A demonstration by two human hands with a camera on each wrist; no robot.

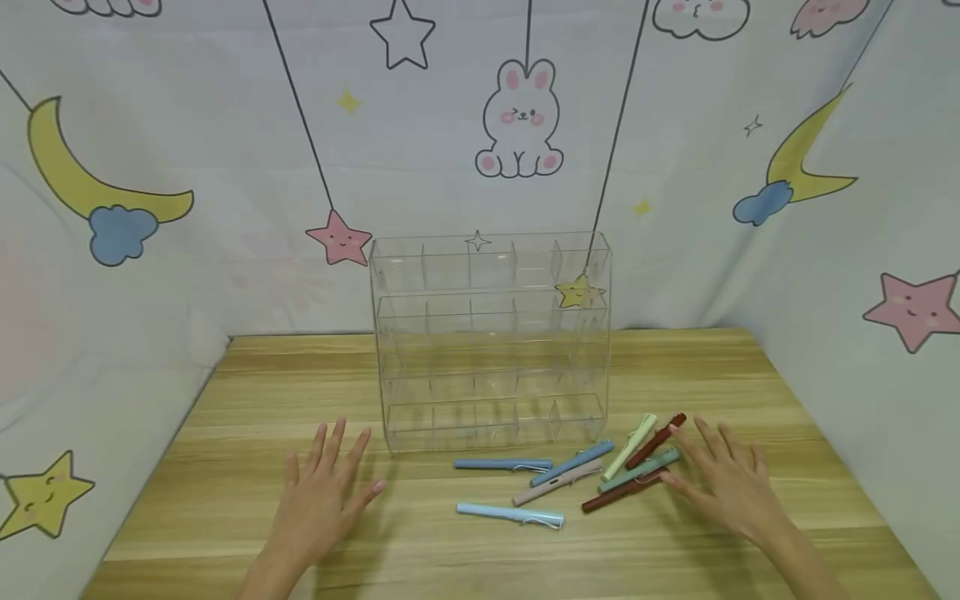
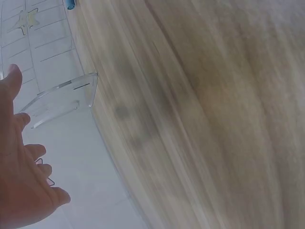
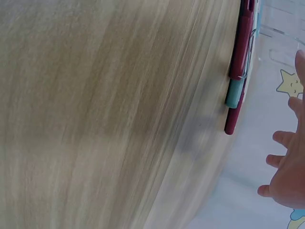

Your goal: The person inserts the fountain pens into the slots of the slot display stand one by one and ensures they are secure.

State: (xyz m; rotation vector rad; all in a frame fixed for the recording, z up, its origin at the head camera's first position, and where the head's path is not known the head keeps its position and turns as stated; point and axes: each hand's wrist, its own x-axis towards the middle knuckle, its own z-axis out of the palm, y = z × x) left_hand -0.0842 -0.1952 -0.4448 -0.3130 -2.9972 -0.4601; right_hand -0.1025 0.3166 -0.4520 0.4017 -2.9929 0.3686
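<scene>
My left hand (image 1: 321, 493) is spread with straight fingers at the left of the table, near the lower left corner of a clear acrylic rack (image 1: 491, 406). It holds nothing. On the right, my right hand (image 1: 729, 485) is also spread and empty, its fingertips close beside a dark red pen (image 1: 656, 442) and another dark red pen (image 1: 621, 493). A green pen (image 1: 640, 471) lies between those two. Near them are a pale yellow-green pen (image 1: 628, 447), a blue pen (image 1: 572, 464) and a pinkish pen (image 1: 557, 483). Further left lie another blue pen (image 1: 502, 464) and a light blue pen (image 1: 510, 515).
The rack stands upright at the back of the wooden table (image 1: 300, 367), divided into several see-through compartments. White cloth (image 1: 247, 150) printed with stars, moons and a rabbit hangs behind the table and along both sides.
</scene>
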